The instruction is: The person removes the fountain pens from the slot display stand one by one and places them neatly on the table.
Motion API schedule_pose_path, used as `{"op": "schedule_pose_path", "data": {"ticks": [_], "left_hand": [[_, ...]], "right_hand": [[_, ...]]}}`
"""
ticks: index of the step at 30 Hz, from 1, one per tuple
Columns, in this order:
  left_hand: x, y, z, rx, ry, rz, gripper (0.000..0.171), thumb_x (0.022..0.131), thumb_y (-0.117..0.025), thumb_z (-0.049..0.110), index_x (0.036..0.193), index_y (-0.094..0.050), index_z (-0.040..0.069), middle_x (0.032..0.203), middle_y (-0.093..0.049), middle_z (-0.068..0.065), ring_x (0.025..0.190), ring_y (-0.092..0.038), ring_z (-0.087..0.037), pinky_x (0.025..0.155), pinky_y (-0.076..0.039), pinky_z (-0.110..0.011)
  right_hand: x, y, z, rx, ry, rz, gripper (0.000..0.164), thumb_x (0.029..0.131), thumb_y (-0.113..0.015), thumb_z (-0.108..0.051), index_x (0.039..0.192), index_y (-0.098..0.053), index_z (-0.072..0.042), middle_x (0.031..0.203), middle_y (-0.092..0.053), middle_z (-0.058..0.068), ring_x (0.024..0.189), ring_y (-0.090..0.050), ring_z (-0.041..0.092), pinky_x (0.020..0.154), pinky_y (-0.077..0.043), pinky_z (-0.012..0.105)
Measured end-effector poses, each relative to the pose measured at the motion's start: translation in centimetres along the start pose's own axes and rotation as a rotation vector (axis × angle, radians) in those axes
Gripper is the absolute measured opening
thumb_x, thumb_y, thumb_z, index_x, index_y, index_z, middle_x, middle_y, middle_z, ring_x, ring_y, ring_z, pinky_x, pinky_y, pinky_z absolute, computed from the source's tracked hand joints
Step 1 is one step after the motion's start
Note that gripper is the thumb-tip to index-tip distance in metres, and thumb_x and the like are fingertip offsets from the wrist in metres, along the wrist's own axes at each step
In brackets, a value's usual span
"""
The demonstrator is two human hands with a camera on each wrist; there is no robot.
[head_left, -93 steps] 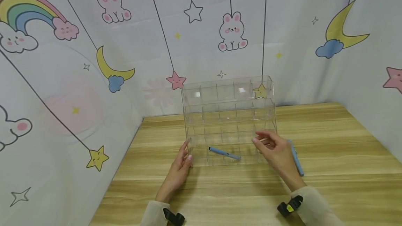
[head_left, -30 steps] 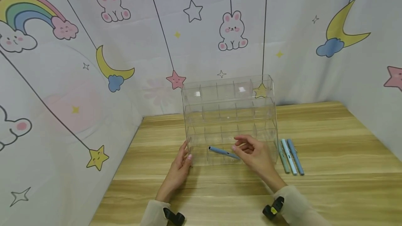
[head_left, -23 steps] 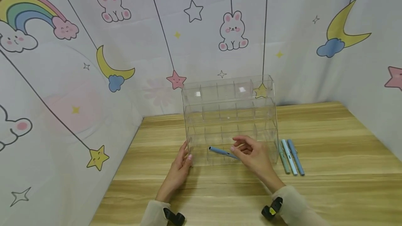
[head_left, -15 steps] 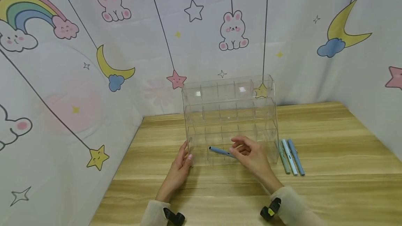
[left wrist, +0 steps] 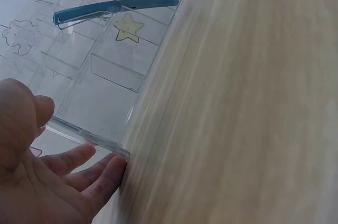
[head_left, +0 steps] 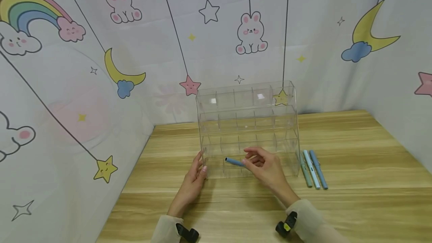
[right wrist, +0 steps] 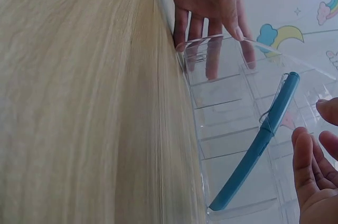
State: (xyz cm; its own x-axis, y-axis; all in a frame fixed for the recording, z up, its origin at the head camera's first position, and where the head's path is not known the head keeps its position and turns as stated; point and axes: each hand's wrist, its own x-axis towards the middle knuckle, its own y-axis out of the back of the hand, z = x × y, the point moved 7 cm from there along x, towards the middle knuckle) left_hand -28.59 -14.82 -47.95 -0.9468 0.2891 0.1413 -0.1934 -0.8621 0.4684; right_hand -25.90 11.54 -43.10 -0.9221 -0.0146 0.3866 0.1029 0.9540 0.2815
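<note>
A clear acrylic rack (head_left: 248, 119) with tiers of small compartments stands on the wooden table. Slanted across its lowest tier lies a blue pen (head_left: 233, 161), its cap end up to the left; in the right wrist view the whole pen (right wrist: 256, 147) shows with its clip. My left hand (head_left: 192, 183) rests against the rack's lower left side, fingers straight along the panel and thumb at the front edge. My right hand (head_left: 264, 166) hovers before the lower tiers, fingers loosely bent. It overlaps the pen's lower end in the head view, but both wrist views show the fingertips apart from it.
Right of the rack, a green pen (head_left: 306, 171), a light blue pen (head_left: 312, 170) and a darker blue pen (head_left: 318, 170) lie side by side on the table (head_left: 364, 153). A printed curtain (head_left: 219, 59) hangs close behind the rack.
My right hand has moved left along the rack's front, uncovering the pens on the table and now covering part of the slanted one. My left hand, the rack and the slanted pen stay put.
</note>
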Motion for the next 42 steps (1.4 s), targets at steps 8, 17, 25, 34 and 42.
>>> {"op": "schedule_pose_path", "data": {"ticks": [8, 17, 25, 34, 42], "left_hand": [[0.1, 0.0, -0.2, -0.011, 0.005, 0.0, 0.061, 0.117, -0.045, 0.021, 0.173, -0.02, 0.021, 0.162, -0.049, -0.029, 0.145, -0.057, -0.046, 0.111, -0.05, -0.055], [0.1, -0.1, -0.3, -0.01, 0.014, -0.003, 0.062, 0.117, -0.045, 0.021, 0.173, -0.019, 0.022, 0.163, -0.048, -0.029, 0.145, -0.056, -0.047, 0.113, -0.049, -0.059], [0.0, 0.0, -0.1, 0.002, 0.0, 0.008, 0.061, 0.117, -0.047, 0.02, 0.172, -0.022, 0.02, 0.161, -0.051, -0.029, 0.142, -0.06, -0.045, 0.109, -0.051, -0.054], [0.0, 0.0, -0.2, 0.011, 0.001, 0.003, 0.062, 0.117, -0.047, 0.022, 0.172, -0.021, 0.02, 0.162, -0.049, -0.031, 0.141, -0.061, -0.046, 0.109, -0.051, -0.056], [0.2, 0.0, -0.6, 0.019, 0.009, 0.004, 0.061, 0.117, -0.045, 0.023, 0.173, -0.02, 0.023, 0.162, -0.05, -0.028, 0.139, -0.062, -0.041, 0.108, -0.051, -0.053]], "right_hand": [[0.1, -0.7, -0.3, -0.006, 0.044, -0.001, 0.031, 0.094, -0.085, -0.015, 0.123, -0.076, -0.011, 0.104, -0.078, 0.01, 0.082, -0.074, 0.005, 0.072, -0.063, 0.024], [0.2, -1.3, -0.2, -0.007, 0.035, -0.016, 0.031, 0.094, -0.085, -0.016, 0.123, -0.076, -0.012, 0.106, -0.078, 0.012, 0.083, -0.075, 0.007, 0.073, -0.062, 0.024], [0.3, -1.9, -0.2, -0.002, 0.012, -0.035, 0.031, 0.094, -0.085, -0.017, 0.123, -0.076, -0.013, 0.107, -0.078, 0.007, 0.084, -0.074, 0.005, 0.074, -0.062, 0.024], [0.5, -2.8, -0.2, 0.016, -0.001, -0.058, 0.032, 0.094, -0.085, -0.017, 0.124, -0.077, -0.014, 0.109, -0.078, 0.01, 0.085, -0.076, 0.01, 0.074, -0.062, 0.022], [0.6, -3.3, -0.2, 0.036, -0.049, -0.08, 0.032, 0.094, -0.084, -0.012, 0.125, -0.076, -0.012, 0.113, -0.079, 0.011, 0.084, -0.074, 0.008, 0.074, -0.061, 0.021]]}}
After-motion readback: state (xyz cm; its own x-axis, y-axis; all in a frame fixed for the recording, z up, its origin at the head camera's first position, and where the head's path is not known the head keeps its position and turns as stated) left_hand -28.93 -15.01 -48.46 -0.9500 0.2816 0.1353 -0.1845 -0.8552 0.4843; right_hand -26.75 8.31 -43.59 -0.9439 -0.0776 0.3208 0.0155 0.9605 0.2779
